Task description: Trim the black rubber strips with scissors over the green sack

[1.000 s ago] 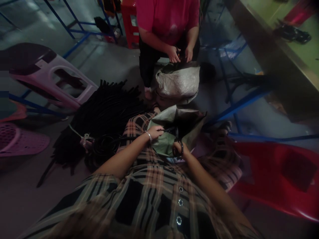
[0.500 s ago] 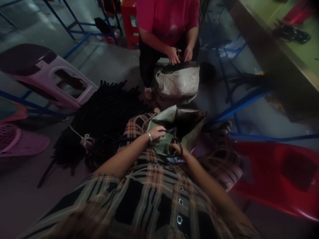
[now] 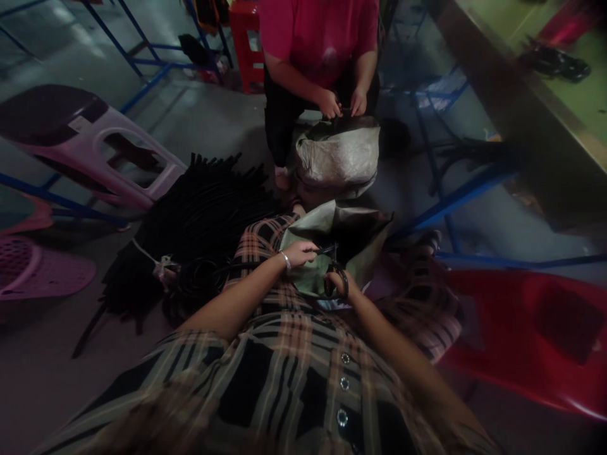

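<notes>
A grey-green sack lies open on my plaid lap. My left hand, wearing a silver bangle, pinches a thin black strand at the sack's mouth. My right hand grips black-handled scissors, whose blades are hidden by the fingers and the sack. To my left, a large heap of black rubber strips lies on the floor, tied with a pale cord. Opposite me, a co-worker's hands work at the top of a grey sack.
Pink plastic stools lie on their sides at the left. A red plastic chair stands close on my right. Blue metal frames run behind it, beneath a green-topped table at the upper right.
My left hand has shifted slightly right along the black strand. My right hand has closed a little further around the scissors handles. The co-worker's hands have barely moved.
</notes>
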{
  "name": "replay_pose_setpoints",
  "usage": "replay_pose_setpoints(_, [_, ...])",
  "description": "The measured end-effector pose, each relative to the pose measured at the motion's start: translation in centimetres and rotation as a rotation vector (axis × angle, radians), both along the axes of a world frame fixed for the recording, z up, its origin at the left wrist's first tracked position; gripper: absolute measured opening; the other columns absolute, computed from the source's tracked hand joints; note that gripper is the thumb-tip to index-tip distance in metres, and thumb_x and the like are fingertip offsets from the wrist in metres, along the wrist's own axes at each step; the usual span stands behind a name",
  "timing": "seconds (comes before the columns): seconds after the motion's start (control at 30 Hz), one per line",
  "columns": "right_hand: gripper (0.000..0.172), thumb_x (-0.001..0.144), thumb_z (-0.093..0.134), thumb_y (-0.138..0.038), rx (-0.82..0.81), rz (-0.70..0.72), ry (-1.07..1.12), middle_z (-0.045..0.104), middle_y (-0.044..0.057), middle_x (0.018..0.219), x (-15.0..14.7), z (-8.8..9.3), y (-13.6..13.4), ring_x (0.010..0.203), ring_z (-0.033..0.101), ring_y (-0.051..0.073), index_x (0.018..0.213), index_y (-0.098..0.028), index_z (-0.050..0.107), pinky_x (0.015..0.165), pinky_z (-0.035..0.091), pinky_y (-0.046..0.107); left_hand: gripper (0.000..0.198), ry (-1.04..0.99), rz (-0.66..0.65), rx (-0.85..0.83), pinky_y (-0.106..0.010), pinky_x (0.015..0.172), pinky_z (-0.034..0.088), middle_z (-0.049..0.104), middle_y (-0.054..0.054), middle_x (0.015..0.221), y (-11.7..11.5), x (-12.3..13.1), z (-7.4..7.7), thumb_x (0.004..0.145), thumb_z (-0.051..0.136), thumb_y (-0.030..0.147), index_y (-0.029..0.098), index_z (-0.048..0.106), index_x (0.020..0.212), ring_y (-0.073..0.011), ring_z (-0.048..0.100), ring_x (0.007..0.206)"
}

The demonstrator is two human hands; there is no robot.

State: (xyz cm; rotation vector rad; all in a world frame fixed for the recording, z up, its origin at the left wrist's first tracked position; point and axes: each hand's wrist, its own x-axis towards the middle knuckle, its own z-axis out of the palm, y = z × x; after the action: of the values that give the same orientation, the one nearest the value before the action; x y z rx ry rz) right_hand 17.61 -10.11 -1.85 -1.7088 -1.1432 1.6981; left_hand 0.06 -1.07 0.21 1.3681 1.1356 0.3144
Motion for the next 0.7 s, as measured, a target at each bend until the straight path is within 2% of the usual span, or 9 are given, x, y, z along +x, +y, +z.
replay_pose_setpoints(0.23, [0.023, 0.069, 0.048, -0.025, 0.045, 0.005, -0.085, 0.058, 0.004, 0.048, 0.2, -0.4, 0.0, 0.050, 0.055, 0.012, 0.049, -0.015, 0.055, 0.049, 0.040, 0.019, 0.025, -0.002, 0.011, 0.016, -0.016, 0.038, 0.024, 0.053, 0.005, 0.055, 0.0, 0.2, 0.2, 0.066, 0.055, 0.020, 0.012, 0.062, 0.089, -0.0027, 0.034, 0.038])
replay_pose_setpoints(0.53, [0.017, 0.064, 0.046, -0.025, 0.007, -0.130, 0.018, 0.045, -0.002, 0.039, -0.5, 0.0, -0.6, 0.034, 0.046, 0.011, 0.049, -0.017, 0.048, 0.036, 0.033, 0.020, 0.024, -0.010, 0.001, 0.030, -0.016, 0.038, 0.024, 0.054, 0.004, 0.057, 0.2, 0.0, -0.7, 0.069, 0.056, 0.026, 0.013, 0.061, 0.088, -0.0025, 0.034, 0.038])
replay_pose_setpoints(0.7, [0.018, 0.064, 0.047, -0.028, 0.030, -0.133, 0.021, 0.045, -0.001, 0.041, -0.4, -0.2, -0.6, 0.034, 0.047, 0.012, 0.051, -0.016, 0.050, 0.036, 0.033, 0.021, 0.024, 0.047, -0.018, 0.056, -0.017, 0.040, 0.030, 0.053, 0.004, 0.058, 0.4, -0.4, -0.7, 0.069, 0.055, 0.029, 0.013, 0.062, 0.086, -0.0042, 0.041, 0.039])
